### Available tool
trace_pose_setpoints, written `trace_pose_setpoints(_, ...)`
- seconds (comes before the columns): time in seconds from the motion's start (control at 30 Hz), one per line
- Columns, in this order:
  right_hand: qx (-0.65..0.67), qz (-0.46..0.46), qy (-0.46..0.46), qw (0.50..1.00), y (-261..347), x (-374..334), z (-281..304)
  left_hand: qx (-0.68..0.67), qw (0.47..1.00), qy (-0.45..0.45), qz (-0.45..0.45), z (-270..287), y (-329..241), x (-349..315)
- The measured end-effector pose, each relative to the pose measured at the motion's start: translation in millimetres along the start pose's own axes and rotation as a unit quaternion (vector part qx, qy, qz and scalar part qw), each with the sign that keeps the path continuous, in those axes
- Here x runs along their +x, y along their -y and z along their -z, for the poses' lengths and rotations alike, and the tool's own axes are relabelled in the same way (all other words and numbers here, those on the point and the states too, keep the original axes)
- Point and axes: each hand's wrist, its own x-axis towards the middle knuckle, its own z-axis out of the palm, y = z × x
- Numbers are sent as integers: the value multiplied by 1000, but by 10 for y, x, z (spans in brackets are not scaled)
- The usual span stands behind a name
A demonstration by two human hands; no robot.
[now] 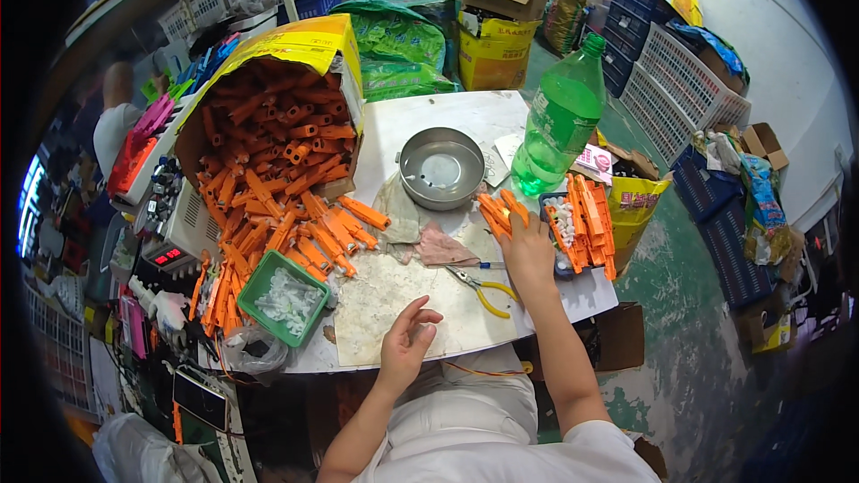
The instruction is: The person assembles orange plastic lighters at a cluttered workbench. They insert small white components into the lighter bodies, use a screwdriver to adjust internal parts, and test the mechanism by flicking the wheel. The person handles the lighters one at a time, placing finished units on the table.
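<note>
Right hand (pixel 528 246) reaching forward, fingers lying on a small bunch of orange plastic moulded pieces (pixel 495 211), roughly four or five, on the white tabletop (pixel 420 116); cannot tell whether it is gripping them or just pressing. Left hand (pixel 407 340) resting near the table's front edge, palm up, fingers loosely curled, holding nothing visible. One pair of yellow-handled pliers (pixel 483 288) lying between the two hands, touching neither. One round grey metal bowl (pixel 440 167) sitting just behind the orange bunch, a few small white bits inside. One worn pinkish rag (pixel 443 249) lying left of the right hand. One small dark tray (pixel 582 224) sitting right of that hand, stacked with more orange pieces plus white bits, too many to count. One green plastic bottle (pixel 562 121) standing upright behind the tray. One tipped yellow cardboard box (pixel 277 98) spilling a big heap of orange pieces across the left of the table, dozens. One green plastic basket (pixel 284 297) of white small parts sitting at the heap's near edge
</note>
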Motion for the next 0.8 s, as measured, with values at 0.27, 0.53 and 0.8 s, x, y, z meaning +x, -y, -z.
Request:
trace_pose_setpoints(0.27,1,13,6,1000,-141,-6,-116,13,1000,8,23,-40,-6,29)
trace_pose_setpoints(0.53,62,18,25,998,28,-163,164,69,997,31,-3,16,-64,-16)
trace_pose_setpoints(0.8,46,0,22,999,-30,-252,111,79,996,30,-6,2,-101,-24)
